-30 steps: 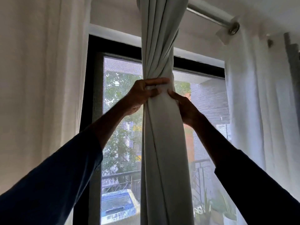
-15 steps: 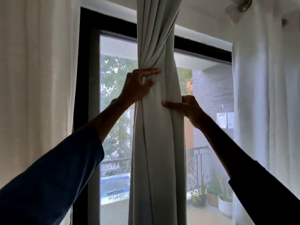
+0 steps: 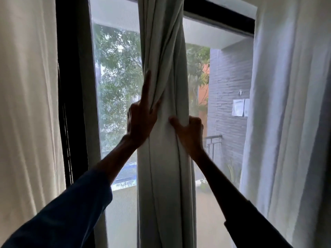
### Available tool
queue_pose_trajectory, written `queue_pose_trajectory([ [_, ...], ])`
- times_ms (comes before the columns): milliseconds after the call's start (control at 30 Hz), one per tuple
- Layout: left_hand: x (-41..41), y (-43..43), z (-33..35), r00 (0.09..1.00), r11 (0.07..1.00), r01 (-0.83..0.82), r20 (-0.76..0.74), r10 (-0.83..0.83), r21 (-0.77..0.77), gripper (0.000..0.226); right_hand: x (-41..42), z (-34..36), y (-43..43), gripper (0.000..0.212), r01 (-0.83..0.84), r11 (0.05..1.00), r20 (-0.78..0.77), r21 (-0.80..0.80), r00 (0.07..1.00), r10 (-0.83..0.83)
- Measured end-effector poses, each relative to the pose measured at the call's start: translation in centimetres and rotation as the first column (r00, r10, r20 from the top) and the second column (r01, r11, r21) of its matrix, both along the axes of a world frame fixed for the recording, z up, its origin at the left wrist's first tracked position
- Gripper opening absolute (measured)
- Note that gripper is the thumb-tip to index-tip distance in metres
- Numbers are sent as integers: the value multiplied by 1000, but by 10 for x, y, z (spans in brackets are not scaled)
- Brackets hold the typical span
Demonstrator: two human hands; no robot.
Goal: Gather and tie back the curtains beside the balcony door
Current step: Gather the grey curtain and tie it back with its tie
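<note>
Three curtains: left curtain (image 3: 26, 113), centre curtain (image 3: 164, 185), right curtain (image 3: 286, 122); two hands: left hand (image 3: 141, 122), right hand (image 3: 189, 133)

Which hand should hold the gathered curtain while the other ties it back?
Right, probably. The right hand grips the gathered curtain at its right edge, thumb in front, fingers curled behind. The left hand has its forefinger straight up the left edge, thumb in a fold, so it looks freer.
</note>
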State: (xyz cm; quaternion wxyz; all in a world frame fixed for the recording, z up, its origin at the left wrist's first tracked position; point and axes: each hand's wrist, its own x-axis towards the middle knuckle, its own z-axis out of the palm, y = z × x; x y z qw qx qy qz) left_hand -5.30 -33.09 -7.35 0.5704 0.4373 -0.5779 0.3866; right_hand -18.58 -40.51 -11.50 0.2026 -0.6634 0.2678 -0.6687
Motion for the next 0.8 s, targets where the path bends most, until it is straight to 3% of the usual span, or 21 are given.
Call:
queue_pose_trajectory([
  [67,-9,2,-24,988,998,62,-141,-63,-6,81,1,-18,0,38,19,1000,-2,25,1000,-19],
  [167,-11,-10,-69,948,985,-73,-295,118,159,74,4,-55,0,45,1,996,-12,85,1000,0],
  [267,-13,-16,-124,941,945,-70,-294,170,321,55,4,-93,7,55,17,989,-47,145,999,-10],
  [367,-19,-10,-167,945,935,-62,-280,167,349,35,2,-131,17,57,56,984,-98,170,994,-39],
  [500,-24,-2,-201,935,910,-120,-262,237,396,44,-4,-183,26,51,69,982,-191,178,981,-35],
  [600,-30,3,-225,902,850,-188,-255,348,492,35,-9,-226,23,52,88,969,-287,232,958,-18],
  [800,-50,24,-288,894,747,-125,-252,370,653,37,-22,-285,37,46,114,952,-335,285,942,-12],
])
